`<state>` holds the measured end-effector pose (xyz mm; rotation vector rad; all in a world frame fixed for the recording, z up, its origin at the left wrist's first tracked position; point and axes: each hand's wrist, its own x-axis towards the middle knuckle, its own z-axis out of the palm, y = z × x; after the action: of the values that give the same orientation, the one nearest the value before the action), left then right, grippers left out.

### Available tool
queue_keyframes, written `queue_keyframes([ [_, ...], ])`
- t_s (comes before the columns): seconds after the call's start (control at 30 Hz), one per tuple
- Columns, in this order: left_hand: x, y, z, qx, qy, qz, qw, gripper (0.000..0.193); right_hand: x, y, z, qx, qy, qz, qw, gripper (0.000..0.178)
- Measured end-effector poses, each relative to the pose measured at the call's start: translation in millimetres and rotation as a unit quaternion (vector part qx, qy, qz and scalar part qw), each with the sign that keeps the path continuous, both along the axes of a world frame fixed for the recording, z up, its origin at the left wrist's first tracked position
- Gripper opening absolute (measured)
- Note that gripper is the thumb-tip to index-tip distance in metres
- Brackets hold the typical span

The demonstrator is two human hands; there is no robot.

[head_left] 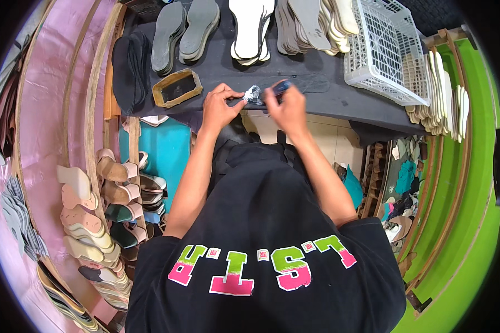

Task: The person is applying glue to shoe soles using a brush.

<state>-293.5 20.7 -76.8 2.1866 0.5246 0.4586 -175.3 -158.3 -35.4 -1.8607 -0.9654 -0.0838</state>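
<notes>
At the near edge of the dark-covered table, my left hand (222,106) pinches the left end of a small crumpled-looking piece, white and shiny dark (253,93). My right hand (288,108) is closed around a short dark blue object (281,87) just right of that piece. Motion smears the right fingers, and the object's kind cannot be made out. A flat dark sole-shaped mark or sheet (311,84) lies on the cloth beyond the right hand. Left of my left hand sits an eight-sided tan tray (196,90) with a dark inside.
Stacks of grey insoles (168,36) and white insoles (251,25) line the table's back. A white plastic crate (372,66) stands at the right, beside upright cream insoles (441,91). Black sole-shaped pads (131,72) lie at the left. Shoe racks (116,183) flank me.
</notes>
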Motion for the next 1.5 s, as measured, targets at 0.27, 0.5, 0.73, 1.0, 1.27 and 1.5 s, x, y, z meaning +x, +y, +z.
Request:
queue_keyframes([
  [0.27, 1.1, -1.9, 7.0, 0.0, 0.01, -0.006, 1.0, 0.026, 15.7, -22.7, 10.9, -0.112, -0.165, -0.041, 0.979, 0.021],
  [0.5, -1.5, 0.1, 6.2, -0.003, 0.007, -0.014, 1.0, 0.026, -12.8, 8.6, 7.0, -0.049, -0.1, 0.086, 0.99, 0.022],
  [0.73, 2.6, -1.3, 14.4, -0.012, 0.022, -0.015, 1.0, 0.026, 25.9, -18.7, 9.0, -0.036, -0.042, -0.098, 0.994, 0.014],
  [1.0, -1.2, 2.1, 3.5, 0.005, 0.011, -0.018, 1.0, 0.027, -28.3, 12.7, 10.0, -0.057, -0.117, 0.14, 0.982, 0.025],
  [1.27, 1.7, -1.8, 10.3, 0.006, 0.018, -0.019, 1.0, 0.027, 46.6, -9.8, 13.0, 0.008, -0.002, -0.157, 0.988, 0.015],
  [1.5, -4.1, 5.1, -0.1, 0.018, 0.025, -0.023, 0.999, 0.023, -16.3, 32.7, 8.6, -0.051, -0.122, 0.072, 0.989, 0.018],
])
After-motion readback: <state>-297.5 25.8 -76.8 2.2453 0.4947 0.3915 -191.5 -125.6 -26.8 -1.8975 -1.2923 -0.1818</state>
